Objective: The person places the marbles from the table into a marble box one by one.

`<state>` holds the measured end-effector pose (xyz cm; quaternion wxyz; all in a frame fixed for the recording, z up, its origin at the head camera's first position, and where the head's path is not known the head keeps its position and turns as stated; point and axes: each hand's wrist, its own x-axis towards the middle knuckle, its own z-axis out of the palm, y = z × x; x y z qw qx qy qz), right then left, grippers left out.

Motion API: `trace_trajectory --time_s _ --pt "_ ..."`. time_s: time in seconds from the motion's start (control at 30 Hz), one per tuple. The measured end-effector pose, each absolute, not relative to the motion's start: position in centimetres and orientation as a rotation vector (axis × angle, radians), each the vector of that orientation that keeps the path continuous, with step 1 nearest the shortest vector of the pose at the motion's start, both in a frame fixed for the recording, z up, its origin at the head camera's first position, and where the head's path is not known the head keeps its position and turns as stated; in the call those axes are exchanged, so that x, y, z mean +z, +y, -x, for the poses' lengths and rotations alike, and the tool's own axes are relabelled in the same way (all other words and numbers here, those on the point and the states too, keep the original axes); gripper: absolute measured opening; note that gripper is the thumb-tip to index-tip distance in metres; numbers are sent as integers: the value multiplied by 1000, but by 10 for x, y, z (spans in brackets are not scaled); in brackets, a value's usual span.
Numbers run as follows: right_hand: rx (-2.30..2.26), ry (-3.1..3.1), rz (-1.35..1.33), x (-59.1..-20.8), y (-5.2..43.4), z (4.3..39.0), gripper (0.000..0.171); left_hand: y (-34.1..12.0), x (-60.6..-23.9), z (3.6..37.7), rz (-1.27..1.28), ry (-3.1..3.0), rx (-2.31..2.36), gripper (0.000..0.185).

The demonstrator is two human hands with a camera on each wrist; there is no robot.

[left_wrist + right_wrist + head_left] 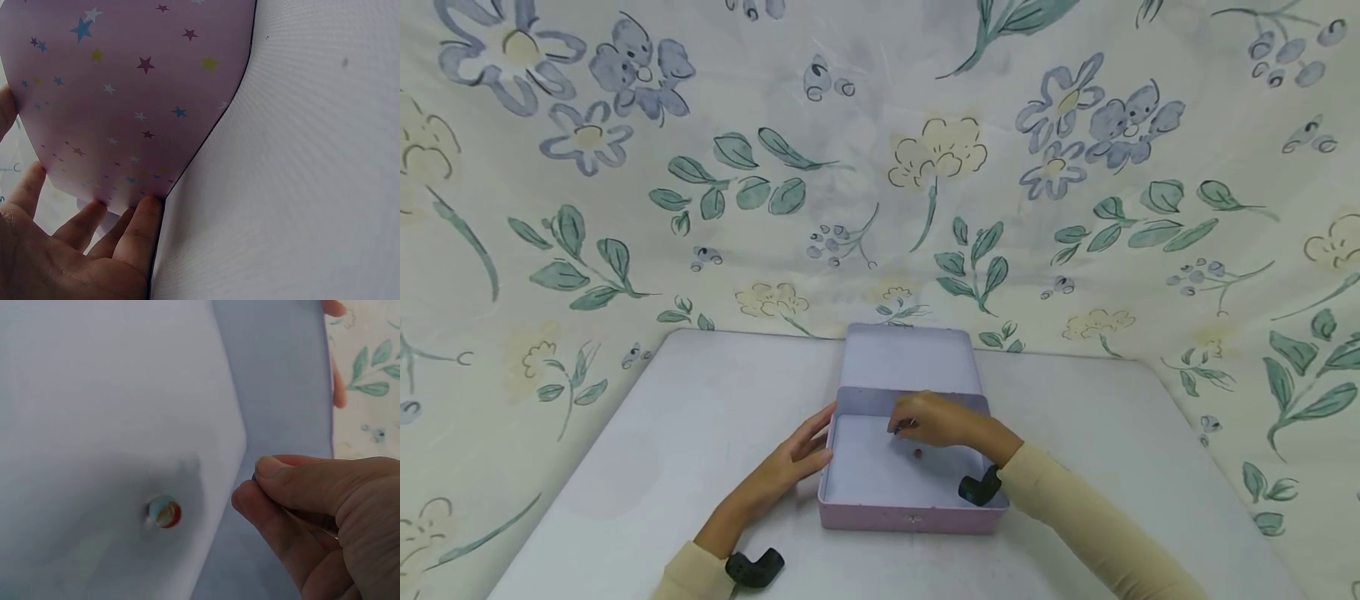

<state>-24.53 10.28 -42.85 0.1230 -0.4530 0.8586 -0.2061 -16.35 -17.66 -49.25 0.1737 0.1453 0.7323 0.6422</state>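
A pink metal box [914,520] with a pale inside stands with its lid [910,358] tipped back. Over its floor, my right hand [928,419] pinches a small dark blue object [254,477] between thumb and fingertips; most of it is hidden, so its kind is unclear. A clear glass marble [165,512] with red and orange swirls lies on the box floor below that hand. My left hand [797,458] rests against the outside of the box's left wall, fingers extended. In the left wrist view, its fingertips touch the star-printed pink side [144,94].
The box stands on a white table [722,400]. A floral cloth [850,167] hangs behind and around the table. Black curved wrist devices sit at both wrists, the right one [980,487] above the box's front right corner.
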Motion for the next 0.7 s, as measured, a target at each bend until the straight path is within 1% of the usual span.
trace_trajectory --time_s 0.7 --pt "-560 2487 1373 -449 97 243 11 -176 -493 165 -409 2074 1819 68"
